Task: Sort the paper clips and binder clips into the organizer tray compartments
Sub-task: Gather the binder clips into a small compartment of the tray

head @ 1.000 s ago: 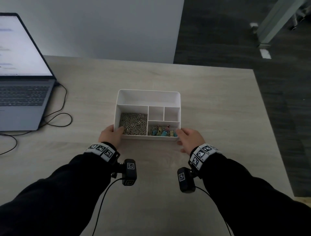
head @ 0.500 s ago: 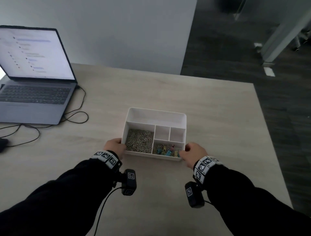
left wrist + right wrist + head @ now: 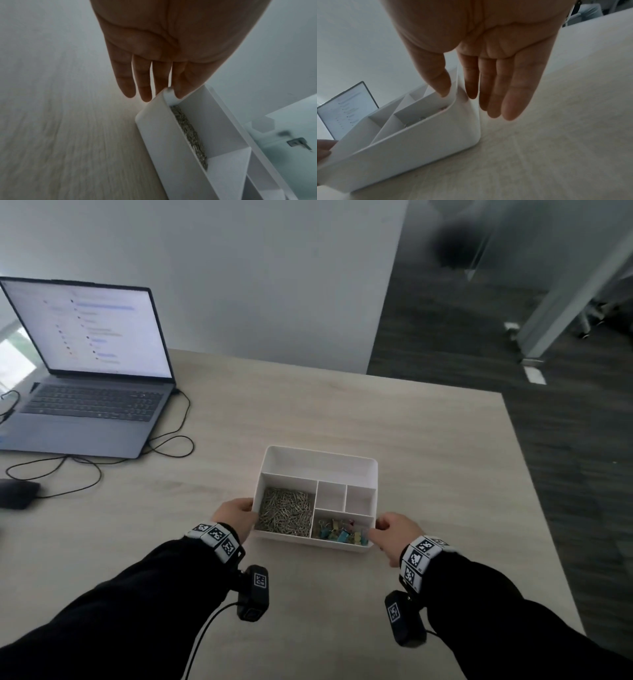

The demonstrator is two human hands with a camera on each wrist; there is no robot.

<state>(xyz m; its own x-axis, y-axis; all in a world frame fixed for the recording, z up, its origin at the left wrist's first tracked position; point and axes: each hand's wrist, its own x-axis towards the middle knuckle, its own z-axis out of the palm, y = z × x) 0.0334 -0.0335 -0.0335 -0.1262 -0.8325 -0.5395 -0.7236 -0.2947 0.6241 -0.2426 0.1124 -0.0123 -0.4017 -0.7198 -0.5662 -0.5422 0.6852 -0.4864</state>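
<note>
The white organizer tray (image 3: 318,453) sits on the table in front of me. Its near-left compartment holds a heap of silver paper clips (image 3: 286,513). Coloured binder clips (image 3: 340,534) lie in the near-right compartment. My left hand (image 3: 248,510) pinches the tray's left wall, thumb inside the rim and fingers outside, as the left wrist view shows (image 3: 161,93). My right hand (image 3: 378,527) pinches the right wall near the front corner the same way (image 3: 458,93). The long back compartment and the two small middle ones look empty.
An open laptop (image 3: 89,378) stands at the far left with black cables (image 3: 164,440) looping over the table. A dark mouse-like object (image 3: 17,494) lies at the left edge. The table's right edge (image 3: 534,508) drops to dark floor.
The head view has tilted up, showing more of the laptop and room. Both hands have shifted from the tray's front corners to its side walls, thumbs over the rim.
</note>
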